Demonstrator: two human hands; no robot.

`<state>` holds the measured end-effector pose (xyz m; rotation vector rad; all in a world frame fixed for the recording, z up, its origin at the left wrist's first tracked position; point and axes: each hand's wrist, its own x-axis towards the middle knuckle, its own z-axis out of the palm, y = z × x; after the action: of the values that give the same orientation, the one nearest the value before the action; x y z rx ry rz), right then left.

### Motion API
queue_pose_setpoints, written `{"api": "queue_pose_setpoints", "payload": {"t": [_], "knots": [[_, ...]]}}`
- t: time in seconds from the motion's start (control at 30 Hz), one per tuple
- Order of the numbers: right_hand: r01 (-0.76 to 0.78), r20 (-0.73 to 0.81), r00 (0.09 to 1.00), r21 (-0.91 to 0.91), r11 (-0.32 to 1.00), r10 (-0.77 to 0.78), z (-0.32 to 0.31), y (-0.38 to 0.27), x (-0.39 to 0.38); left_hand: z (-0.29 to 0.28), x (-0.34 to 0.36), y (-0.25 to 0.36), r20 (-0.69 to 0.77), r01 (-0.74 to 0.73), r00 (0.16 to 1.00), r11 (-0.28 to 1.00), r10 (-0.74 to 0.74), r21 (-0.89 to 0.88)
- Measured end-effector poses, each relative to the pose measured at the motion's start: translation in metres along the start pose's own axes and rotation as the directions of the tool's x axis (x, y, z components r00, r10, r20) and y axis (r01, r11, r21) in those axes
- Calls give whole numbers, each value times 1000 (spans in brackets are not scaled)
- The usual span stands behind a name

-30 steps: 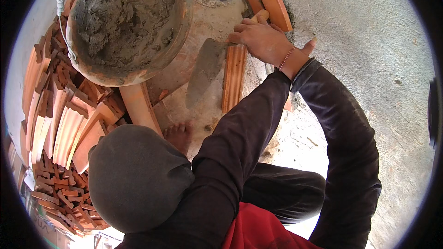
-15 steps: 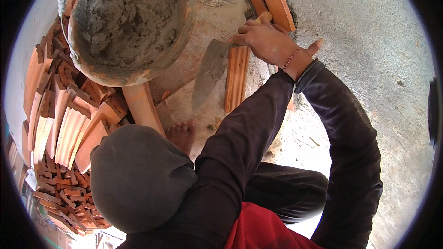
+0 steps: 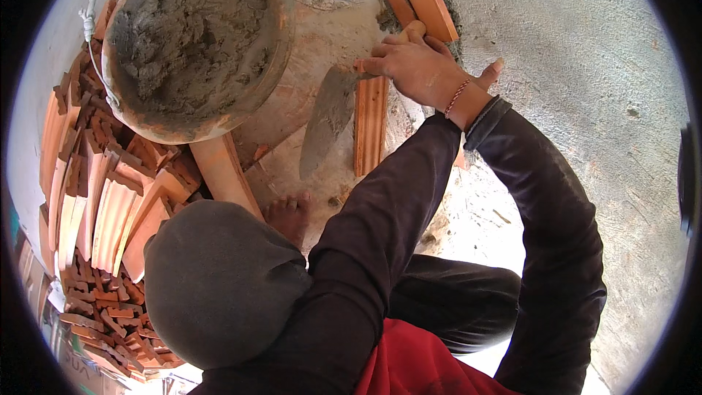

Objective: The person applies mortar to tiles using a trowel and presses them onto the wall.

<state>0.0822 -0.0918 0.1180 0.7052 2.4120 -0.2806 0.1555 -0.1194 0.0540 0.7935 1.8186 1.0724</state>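
Observation:
My right hand, with a braided bracelet at its wrist, is closed round the handle of a trowel. The trowel's grey, mortar-smeared blade points toward me, over the floor. Beside the blade lies a grooved orange clay brick, its far end under my fingers. My left forearm crosses beneath the right wrist. Of my left hand little more than the thumb shows; its other fingers are hidden. Just beyond the hands, two orange bricks lie side by side against a rough grey wall.
A large round tub of wet grey mortar stands at the far left, with a rope at its rim. Stacked clay bricks fill the left side. My bare foot is near a loose brick. The plastered wall rises at right.
The whole view has shifted slightly, so the tub and bricks sit a little further left. My right hand still grips the trowel, whose blade has tilted a little.

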Motion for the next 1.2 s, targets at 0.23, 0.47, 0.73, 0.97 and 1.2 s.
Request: {"api": "queue_pose_setpoints", "payload": {"t": [0.23, 0.47, 0.73, 0.97, 1.2], "knots": [[100, -72, 992, -22, 995, -101, 12, 8, -2, -1, 3, -5, 21, -7, 1000, 1000, 7, 5], [202, -359, 930, 309, 929, -82, 104, 47, 12, 1, 5, -11, 55, -28, 998, 1000, 27, 10], [40, -145, 989, -2, 999, -40, 11, 1, -6, -2, 1, -29, 117, -92, 989, 996, 93, -6], [-20, -267, 963, 87, 996, 43, 13, -33, -27, -22, -21, -91, 221, -121, 965, 989, 138, -90], [-60, -379, 887, 471, 880, 263, 12, -64, -99, -73, -43, -184, 285, -77, 948, 971, 142, -226]]}}
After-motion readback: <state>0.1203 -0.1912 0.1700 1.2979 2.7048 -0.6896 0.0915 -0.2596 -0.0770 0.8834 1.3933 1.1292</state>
